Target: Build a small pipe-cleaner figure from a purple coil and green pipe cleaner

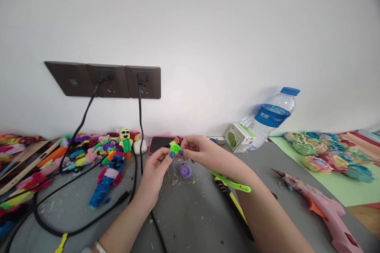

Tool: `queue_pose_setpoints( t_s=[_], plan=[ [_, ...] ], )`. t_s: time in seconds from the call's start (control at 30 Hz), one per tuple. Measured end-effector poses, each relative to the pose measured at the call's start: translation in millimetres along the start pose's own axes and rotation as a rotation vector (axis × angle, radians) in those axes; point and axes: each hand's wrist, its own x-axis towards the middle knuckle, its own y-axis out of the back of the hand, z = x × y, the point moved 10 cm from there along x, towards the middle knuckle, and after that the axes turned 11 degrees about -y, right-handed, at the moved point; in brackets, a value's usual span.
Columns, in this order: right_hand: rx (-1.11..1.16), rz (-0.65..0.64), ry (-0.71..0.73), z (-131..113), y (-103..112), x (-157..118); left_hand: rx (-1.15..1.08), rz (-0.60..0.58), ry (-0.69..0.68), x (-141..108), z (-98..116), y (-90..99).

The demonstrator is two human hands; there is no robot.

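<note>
My left hand (155, 172) and my right hand (198, 150) meet in front of me over the grey table, fingertips pinching a small bright green pipe cleaner coil (175, 149) from both sides. A loose green pipe cleaner length (234, 184) sticks out beneath my right forearm; whether it joins the coil is hidden. Just below my fingers lies a round purple pipe cleaner coil (185, 171), among tiny scraps. Yellow-and-black tool handles (233, 205), partly covered by my right forearm, rest to the right.
Black cables (86, 122) run from the wall sockets across the left side, beside a heap of colourful pipe cleaner pieces (80, 152). Behind my hands are a dark phone (160, 143), a small box (237, 137) and a tilted water bottle (271, 114). A pink glue gun (323, 205) lies right.
</note>
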Motion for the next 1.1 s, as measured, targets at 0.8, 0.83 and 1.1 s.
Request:
queue_pose_setpoints(
  t_s=[0.8,0.83,1.1],
  plan=[
    [0.011,-0.002,-0.005,-1.0,-3.1,2.4,0.045,-0.002,-0.008,-0.4,1.0,2.0],
    [0.010,-0.002,-0.005,-1.0,-3.2,2.4,0.049,-0.005,-0.011,-0.6,0.7,2.2],
    [-0.012,0.003,-0.017,0.5,-3.3,2.8,0.079,-0.023,-0.018,-0.8,1.2,0.9]
  ],
)
